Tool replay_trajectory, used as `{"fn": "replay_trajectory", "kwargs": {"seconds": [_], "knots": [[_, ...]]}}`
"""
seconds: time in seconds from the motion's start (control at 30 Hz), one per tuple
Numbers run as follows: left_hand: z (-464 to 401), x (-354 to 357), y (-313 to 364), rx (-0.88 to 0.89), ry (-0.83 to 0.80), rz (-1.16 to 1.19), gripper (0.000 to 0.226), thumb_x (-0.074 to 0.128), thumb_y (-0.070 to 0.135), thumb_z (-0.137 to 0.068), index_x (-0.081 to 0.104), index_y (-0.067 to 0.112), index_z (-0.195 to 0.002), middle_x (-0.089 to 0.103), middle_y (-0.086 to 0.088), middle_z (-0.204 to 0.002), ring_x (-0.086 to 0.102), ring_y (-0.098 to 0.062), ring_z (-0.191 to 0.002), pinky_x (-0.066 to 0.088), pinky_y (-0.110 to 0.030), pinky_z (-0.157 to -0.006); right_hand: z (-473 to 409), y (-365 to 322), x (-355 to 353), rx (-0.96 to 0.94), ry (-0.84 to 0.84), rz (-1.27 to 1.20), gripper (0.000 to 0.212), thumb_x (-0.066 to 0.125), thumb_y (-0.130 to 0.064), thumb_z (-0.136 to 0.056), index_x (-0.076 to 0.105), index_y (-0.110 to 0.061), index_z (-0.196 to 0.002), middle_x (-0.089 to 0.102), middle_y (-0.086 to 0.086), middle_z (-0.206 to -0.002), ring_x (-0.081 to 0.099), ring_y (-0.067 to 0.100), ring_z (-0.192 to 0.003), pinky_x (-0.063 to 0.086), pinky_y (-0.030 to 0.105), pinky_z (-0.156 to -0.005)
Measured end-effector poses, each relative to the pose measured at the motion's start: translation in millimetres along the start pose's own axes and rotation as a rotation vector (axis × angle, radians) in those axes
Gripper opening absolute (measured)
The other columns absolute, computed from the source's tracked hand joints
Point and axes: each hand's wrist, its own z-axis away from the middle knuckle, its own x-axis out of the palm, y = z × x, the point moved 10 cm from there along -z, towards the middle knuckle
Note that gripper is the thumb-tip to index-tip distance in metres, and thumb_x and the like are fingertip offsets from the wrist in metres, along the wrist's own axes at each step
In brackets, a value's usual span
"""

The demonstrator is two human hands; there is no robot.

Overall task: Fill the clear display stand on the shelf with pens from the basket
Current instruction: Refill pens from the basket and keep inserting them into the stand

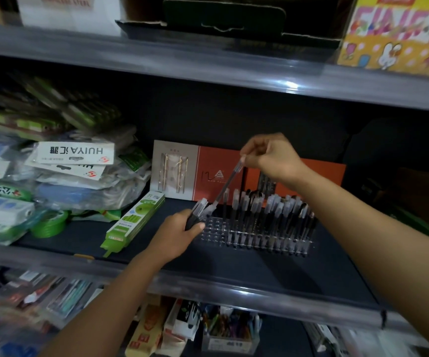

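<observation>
The clear display stand point(254, 235) is set on the dark shelf point(259, 271), its right part filled with upright pens point(280, 212). A single pen point(227, 185) is pinched slantwise above its left end by the right hand point(272, 157); a bundle of pens point(199, 211) is gripped by the left hand point(180, 234) beside it.

I count two hands: the left hand point(180, 231) grips a small bundle of pens point(200, 211), too bunched for me to number, and the right hand point(270, 157) pinches one single pen point(227, 184). I see one clear display stand point(254, 240) on the shelf point(234, 266), with roughly two dozen standing pens point(272, 215) on its right side; they overlap, so I can't give an exact figure. Behind it I make out two orange boxes point(220, 173). To the left I count one green pack point(133, 222) lying flat, one green tape roll point(50, 225), and a heap of bagged goods point(61, 171) I can't number.
</observation>
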Motion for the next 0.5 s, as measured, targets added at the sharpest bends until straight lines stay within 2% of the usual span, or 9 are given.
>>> {"fn": "replay_trajectory", "kwargs": {"seconds": [0.13,0.2,0.33,0.43,0.5], "knots": [[-0.3,-2.4,-9.6,-0.025,0.015,-0.046,0.018,0.059,0.026,-0.092,0.058,0.009,-0.091,0.054,0.002,-0.065,0.054,-0.015,-0.061,0.042,-0.031,-0.059,-3.5,-4.6,-6.9,-0.065,0.051,0.178,0.002,0.069,-0.009,-0.084,0.069,-0.009,-0.086,0.065,0.004,-0.076,0.058,0.011,-0.068,0.048,0.023,-0.063],[-1.0,-2.8,-11.2,-0.023,0.023,-0.049,0.013,0.059,0.026,-0.092,0.057,0.013,-0.090,0.053,0.005,-0.065,0.053,-0.011,-0.061,0.039,-0.027,-0.057,-3.4,-2.8,-2.2,-0.092,0.054,0.248,0.004,0.068,-0.009,-0.085,0.069,-0.007,-0.089,0.066,0.005,-0.078,0.060,0.014,-0.070,0.050,0.025,-0.065],[-2.7,-3.1,-11.2,-0.014,0.044,-0.067,0.011,0.058,0.025,-0.092,0.053,0.020,-0.085,0.052,0.007,-0.064,0.051,-0.008,-0.060,0.036,-0.025,-0.056,-1.2,4.5,18.8,-0.141,0.010,0.365,0.001,0.066,-0.007,-0.086,0.067,-0.008,-0.087,0.067,0.006,-0.079,0.063,0.019,-0.075,0.054,0.032,-0.068],[-4.7,-2.9,-14.3,-0.023,0.042,-0.058,0.015,0.058,0.027,-0.092,0.058,0.012,-0.090,0.056,0.000,-0.066,0.054,-0.016,-0.063,0.042,-0.032,-0.061,-0.7,10.1,34.7,-0.165,-0.027,0.388,0.007,0.065,-0.003,-0.085,0.065,-0.010,-0.083,0.065,0.004,-0.077,0.062,0.017,-0.073,0.053,0.030,-0.065],[-5.8,-2.3,-15.5,-0.025,0.039,-0.044,0.016,0.058,0.027,-0.092,0.059,0.012,-0.095,0.056,0.000,-0.067,0.055,-0.016,-0.064,0.043,-0.032,-0.063,-1.0,12.9,42.0,-0.172,-0.043,0.406,0.010,0.064,0.000,-0.084,0.065,-0.010,-0.083,0.063,0.002,-0.075,0.061,0.015,-0.071,0.051,0.028,-0.064]]}}
